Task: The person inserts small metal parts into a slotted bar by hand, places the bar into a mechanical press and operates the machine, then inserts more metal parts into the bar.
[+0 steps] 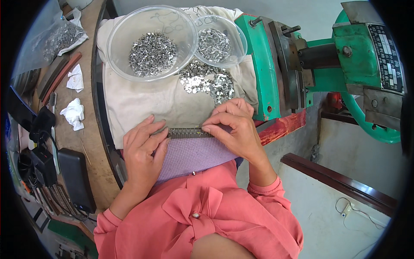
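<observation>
A narrow dark metal bar (185, 132) with a row of slots lies crosswise in front of me, small bright metal pieces set along it. My left hand (145, 140) grips its left end between thumb and fingers. Over the right end my right hand (235, 127) is closed in a pinch; whatever sits between its fingertips is too small to name. Just beyond, a heap of small shiny metal pieces (207, 82) rests on a beige cloth (142, 101). Purple checked fabric (189, 157) lies under the bar, on my side.
A large clear tub (113, 54) and a smaller clear bowl (241, 41) hold small metal parts at the back. To the right stands a green machine (263, 77). On the left, a wooden bench (92, 159) carries crumpled tissues (73, 113), a black box (76, 179) and a plastic bag (41, 36).
</observation>
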Action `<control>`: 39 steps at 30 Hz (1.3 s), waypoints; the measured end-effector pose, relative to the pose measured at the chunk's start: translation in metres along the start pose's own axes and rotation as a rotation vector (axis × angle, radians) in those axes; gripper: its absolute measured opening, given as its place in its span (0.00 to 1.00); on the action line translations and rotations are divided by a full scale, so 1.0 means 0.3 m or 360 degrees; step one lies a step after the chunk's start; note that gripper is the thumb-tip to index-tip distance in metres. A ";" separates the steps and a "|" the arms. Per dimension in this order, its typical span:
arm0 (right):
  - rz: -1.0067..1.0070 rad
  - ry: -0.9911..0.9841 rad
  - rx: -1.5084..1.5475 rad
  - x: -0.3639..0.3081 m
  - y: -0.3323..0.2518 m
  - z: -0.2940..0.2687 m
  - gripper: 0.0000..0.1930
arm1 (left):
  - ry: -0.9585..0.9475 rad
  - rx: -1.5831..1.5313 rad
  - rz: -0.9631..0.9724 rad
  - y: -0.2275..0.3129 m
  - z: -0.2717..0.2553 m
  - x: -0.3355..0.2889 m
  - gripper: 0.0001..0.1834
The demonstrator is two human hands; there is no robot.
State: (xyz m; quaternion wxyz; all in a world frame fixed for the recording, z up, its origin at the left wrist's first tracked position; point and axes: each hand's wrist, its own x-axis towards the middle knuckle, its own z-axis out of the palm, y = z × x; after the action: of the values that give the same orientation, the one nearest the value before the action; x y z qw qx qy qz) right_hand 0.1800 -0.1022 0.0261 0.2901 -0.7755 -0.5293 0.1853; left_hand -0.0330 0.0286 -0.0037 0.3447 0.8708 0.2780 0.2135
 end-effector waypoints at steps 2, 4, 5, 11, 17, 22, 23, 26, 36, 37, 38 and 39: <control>-0.0046 0.0044 0.0029 -0.006 -0.009 -0.003 0.06 | 0.0001 -0.0002 -0.0008 0.001 0.001 0.000 0.13; -0.0150 0.0082 0.0014 -0.008 -0.023 -0.001 0.07 | 0.0004 0.0007 -0.0007 -0.001 -0.002 -0.002 0.13; -0.0158 0.0079 0.0023 -0.007 -0.030 -0.001 0.07 | 0.0008 0.0017 -0.0013 -0.002 -0.003 -0.002 0.13; -0.0103 0.0074 0.0035 0.024 -0.045 0.047 0.06 | 0.0020 -0.0025 -0.0015 0.001 0.003 -0.003 0.13; -0.0122 0.0021 0.0093 0.060 -0.063 0.115 0.06 | 0.0017 -0.0014 0.0002 -0.002 0.001 -0.006 0.13; -0.0139 0.0014 0.0085 0.070 -0.069 0.127 0.07 | 0.0001 -0.0012 0.0009 -0.003 -0.003 -0.005 0.14; -0.0135 0.0002 0.0083 0.071 -0.071 0.130 0.07 | 0.0002 -0.0012 0.0010 -0.002 -0.003 -0.005 0.14; -0.0123 -0.0011 0.0071 0.076 -0.077 0.136 0.07 | 0.0012 -0.0014 0.0019 0.001 -0.003 -0.004 0.14; -0.0069 -0.0021 0.0087 0.091 -0.084 0.148 0.07 | -0.0003 -0.0027 0.0022 0.000 -0.006 -0.002 0.14; -0.0069 -0.0022 0.0087 0.091 -0.081 0.147 0.07 | -0.0002 -0.0029 0.0022 0.000 -0.007 -0.003 0.13; -0.0070 -0.0030 0.0092 0.089 -0.077 0.145 0.07 | -0.0001 -0.0029 0.0021 0.000 -0.007 -0.003 0.13; -0.0070 -0.0038 0.0098 0.089 -0.076 0.145 0.07 | -0.0002 -0.0033 0.0020 -0.001 -0.008 -0.003 0.13</control>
State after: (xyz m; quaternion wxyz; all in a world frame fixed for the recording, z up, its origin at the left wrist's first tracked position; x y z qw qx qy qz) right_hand 0.1479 -0.0602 0.0083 0.3117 -0.7520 -0.5437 0.2043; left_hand -0.0351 0.0292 -0.0025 0.3525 0.8691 0.2701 0.2179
